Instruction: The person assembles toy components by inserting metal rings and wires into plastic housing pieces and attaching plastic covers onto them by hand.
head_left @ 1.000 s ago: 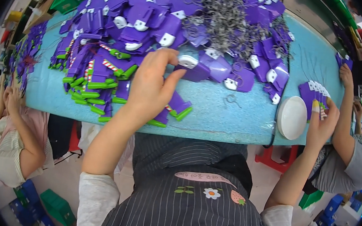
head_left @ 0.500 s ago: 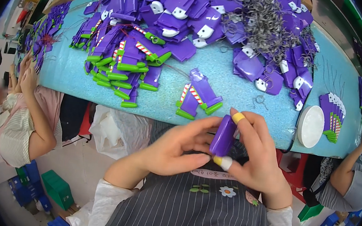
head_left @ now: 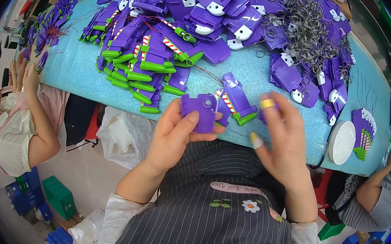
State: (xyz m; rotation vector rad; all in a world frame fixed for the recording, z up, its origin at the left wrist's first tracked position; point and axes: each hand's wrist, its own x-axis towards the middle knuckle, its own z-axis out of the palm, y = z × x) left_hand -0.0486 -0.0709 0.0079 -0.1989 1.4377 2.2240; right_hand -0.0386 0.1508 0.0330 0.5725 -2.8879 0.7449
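My left hand (head_left: 175,132) grips a flat purple plastic shell (head_left: 200,112) with a round hole near its top corner, thumb pressed on its face. To the right, my right hand (head_left: 283,140), yellow tape on its index finger and thumb, is raised over the table edge. A second purple plastic piece (head_left: 264,114) shows at its fingers, mostly hidden behind them and blurred. Just beyond my hands lie purple pieces with green tips and red-and-white striped strips (head_left: 236,100). The left-hand shell partly overlaps one of them.
Purple shells with white ends (head_left: 217,5) are heaped at the back, beside tangled grey metal rings (head_left: 305,28). Green-tipped pieces (head_left: 138,75) pile up on the left. A white round dish (head_left: 341,143) stands right, near fanned-out pieces (head_left: 362,132). Co-workers sit on both sides.
My hands have moved apart and forward from the purple item held between them. The left now shows a shell's face; the right has lifted away with a purple piece. The view has shifted slightly.
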